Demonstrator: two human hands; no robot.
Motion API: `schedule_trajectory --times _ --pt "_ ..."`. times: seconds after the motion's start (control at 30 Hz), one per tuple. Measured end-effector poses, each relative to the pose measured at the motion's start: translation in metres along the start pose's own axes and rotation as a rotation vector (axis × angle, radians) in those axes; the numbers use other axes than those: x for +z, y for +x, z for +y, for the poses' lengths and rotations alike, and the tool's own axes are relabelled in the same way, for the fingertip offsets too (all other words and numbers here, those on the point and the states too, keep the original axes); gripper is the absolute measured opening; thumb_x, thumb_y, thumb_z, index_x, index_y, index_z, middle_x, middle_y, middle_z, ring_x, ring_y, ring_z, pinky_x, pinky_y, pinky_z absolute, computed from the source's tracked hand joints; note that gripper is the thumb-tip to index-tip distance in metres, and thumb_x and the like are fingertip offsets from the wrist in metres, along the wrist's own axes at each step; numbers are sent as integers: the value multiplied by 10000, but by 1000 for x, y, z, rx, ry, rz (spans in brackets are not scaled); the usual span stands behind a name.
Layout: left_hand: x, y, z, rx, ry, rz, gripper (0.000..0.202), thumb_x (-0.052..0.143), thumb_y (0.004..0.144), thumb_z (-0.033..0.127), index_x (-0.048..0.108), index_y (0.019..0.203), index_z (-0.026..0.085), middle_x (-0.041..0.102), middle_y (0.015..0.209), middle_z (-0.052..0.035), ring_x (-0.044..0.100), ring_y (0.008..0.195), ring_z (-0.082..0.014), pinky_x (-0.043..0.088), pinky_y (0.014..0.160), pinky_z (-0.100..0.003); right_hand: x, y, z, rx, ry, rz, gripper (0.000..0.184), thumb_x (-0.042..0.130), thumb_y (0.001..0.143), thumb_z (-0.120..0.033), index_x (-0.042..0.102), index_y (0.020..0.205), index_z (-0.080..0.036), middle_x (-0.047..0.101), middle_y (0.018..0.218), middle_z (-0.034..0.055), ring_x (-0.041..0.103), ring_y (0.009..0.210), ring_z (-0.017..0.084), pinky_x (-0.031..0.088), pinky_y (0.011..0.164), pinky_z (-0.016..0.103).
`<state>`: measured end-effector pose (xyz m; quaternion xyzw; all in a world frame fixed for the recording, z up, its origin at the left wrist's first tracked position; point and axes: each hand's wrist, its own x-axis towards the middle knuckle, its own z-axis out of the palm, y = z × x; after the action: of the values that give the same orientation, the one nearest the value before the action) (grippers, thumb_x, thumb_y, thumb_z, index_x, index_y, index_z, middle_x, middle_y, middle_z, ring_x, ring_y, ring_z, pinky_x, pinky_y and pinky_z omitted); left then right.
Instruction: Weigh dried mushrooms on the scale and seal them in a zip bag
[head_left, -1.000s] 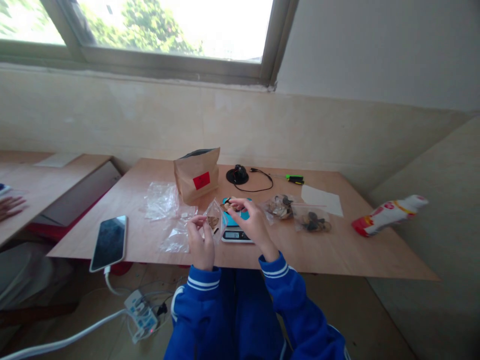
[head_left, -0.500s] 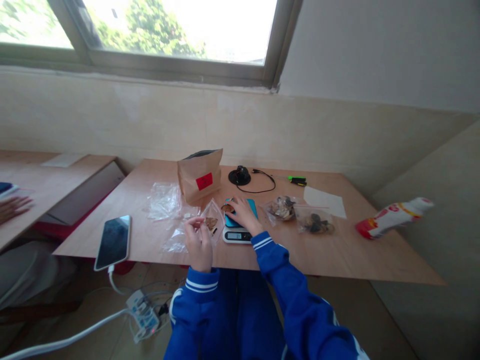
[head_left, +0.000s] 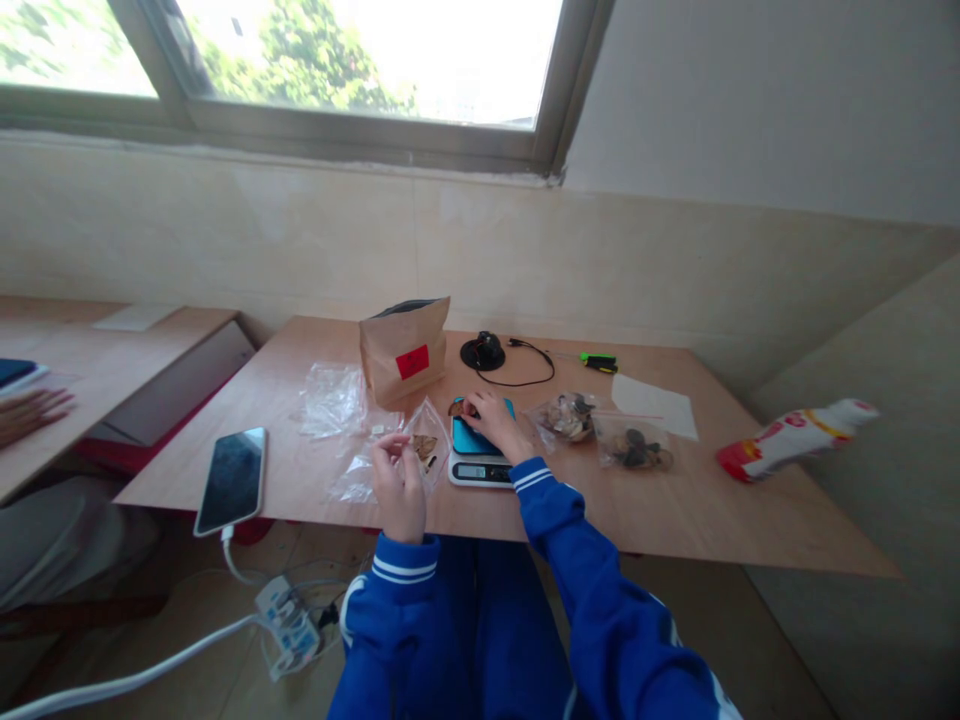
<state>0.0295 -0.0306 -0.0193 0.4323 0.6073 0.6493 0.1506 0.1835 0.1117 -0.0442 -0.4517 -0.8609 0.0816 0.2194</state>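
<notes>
The plywood tabletop (head_left: 660, 520) looks smooth and matt, the kraft paper bag (head_left: 401, 352) dull, and the near zip-top bag (head_left: 429, 440) glossy clear plastic.

Your window (head_left: 337, 70) is the main light source, so bright that much of the glass burns out to white. Soft daylight spreads across the bench (head_left: 675, 510), leaving only faint shadows there, while the floor (head_left: 847, 640) at lower right sinks into dimness. The wide lens visibly bends the straight lines toward the edges of the view. Fine detail around your left hand (head_left: 397, 490) and right hand (head_left: 495, 420) looks slightly soft, though nothing is badly blurred.
</notes>
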Motion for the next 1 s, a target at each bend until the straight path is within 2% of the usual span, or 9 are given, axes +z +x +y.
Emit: schedule_trajectory --times 0.17,0.3,0.37,0.53,0.67,0.8,0.9,1.0 --pt "0 0 0 -10 7 -11 151 472 873 305 521 953 186 557 897 -47 546 825 -162 452 797 -322 -5 -3 -2 33 9 36 104 582 830 -120 537 768 -189 597 777 8 526 738 144 348 672 240" --pt "-1 0 0 -22 7 -8 151 471 870 305 521 946 185 552 875 -43 548 812 -162 454 791 -321 -10 -7 -4 150 83 51 112 580 835 -150 522 750 -195 583 702 -7 523 662 137 321 618 233" --pt "-1 0 0 -27 4 -6 151 471 867 305 521 947 186 553 875 -42 549 812 -162 454 791 -322 -12 -9 -4 188 109 71 129 550 835 -124 517 735 -199 586 692 -5 533 662 141 328 623 234" --pt "0 -1 0 -30 2 -8 144 472 866 300 519 948 191 555 882 -38 550 815 -161 453 794 -325 -17 -13 -7 172 160 130 232 473 786 -31 442 638 -208 622 742 20 585 785 159 400 731 245" --pt "0 -1 -2 -20 -3 -10 142 479 864 298 521 948 191 557 880 -37 553 815 -161 457 792 -326 -32 -16 -23 172 388 200 217 463 789 -62 400 659 -225 687 918 55 622 1009 179 444 874 293" --pt "1 -1 -1 -29 -26 -9 143 491 858 302 523 945 194 560 890 -38 560 827 -163 457 787 -318 -55 -26 -62 139 671 239 153 454 843 -146 387 752 -249 694 1109 75 552 1211 174 452 957 355" --pt "1 -3 2 -53 -39 -22 147 488 860 310 518 945 194 562 892 -41 565 823 -164 463 763 -307 -70 -37 -86 9 704 134 83 509 834 -193 452 806 -246 676 1156 68 487 1285 184 416 1018 400" --pt "1 -5 2 -59 -52 -28 136 485 862 302 516 937 194 559 884 -40 568 808 -160 473 754 -305 -72 -46 -80 -74 705 48 93 531 832 -217 531 922 -238 606 1275 67 463 1303 194 394 1040 404"
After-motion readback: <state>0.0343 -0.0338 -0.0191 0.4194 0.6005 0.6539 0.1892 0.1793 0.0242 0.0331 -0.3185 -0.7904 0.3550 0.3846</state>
